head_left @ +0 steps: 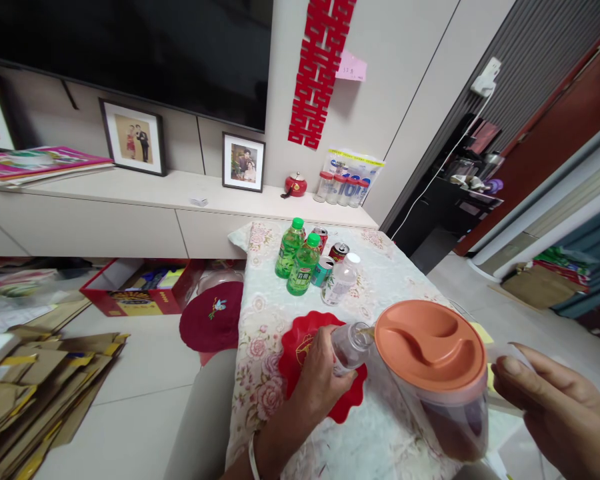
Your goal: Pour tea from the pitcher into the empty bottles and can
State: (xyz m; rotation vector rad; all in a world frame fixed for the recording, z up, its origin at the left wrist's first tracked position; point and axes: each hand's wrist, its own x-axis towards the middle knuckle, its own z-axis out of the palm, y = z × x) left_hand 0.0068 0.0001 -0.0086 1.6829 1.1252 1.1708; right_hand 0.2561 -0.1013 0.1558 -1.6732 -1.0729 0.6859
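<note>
My left hand (316, 380), with a white bracelet at the wrist, is wrapped round a small clear jar (349, 347) above a red scalloped plate (300, 333). On the right, my right hand (550, 393) grips the handle of a clear pitcher (455, 420) with an orange lid (433, 343). The pitcher leans left, and dark liquid shows inside it. A thin brownish stream runs from its spout to the mouth of the jar. The level in the jar is hard to make out.
On the flowered tablecloth (267, 393) stand green bottles (304, 267), a clear bottle with a white cap (340, 280) and several cans (323, 272). Red-lidded jars (340, 191) line the cabinet behind. A maroon stool (213, 317) and flattened cardboard (45, 393) lie to the left.
</note>
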